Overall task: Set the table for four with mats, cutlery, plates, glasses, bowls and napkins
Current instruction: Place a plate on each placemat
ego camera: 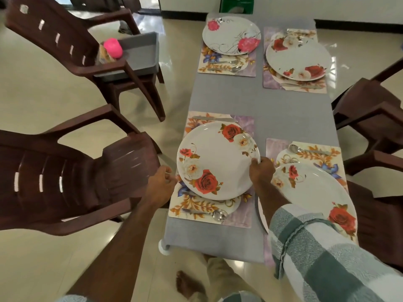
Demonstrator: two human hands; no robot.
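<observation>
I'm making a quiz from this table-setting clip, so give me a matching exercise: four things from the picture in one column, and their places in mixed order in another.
Things:
1. plate with pink flowers
2. pink cup
3. spoon
4. left hand

Places:
A. in the grey bin on a chair
B. far left mat
C. at the near left plate's left rim
D. near edge of the near left mat

Pairs: 1-B, 2-A, 3-D, 4-C
</observation>
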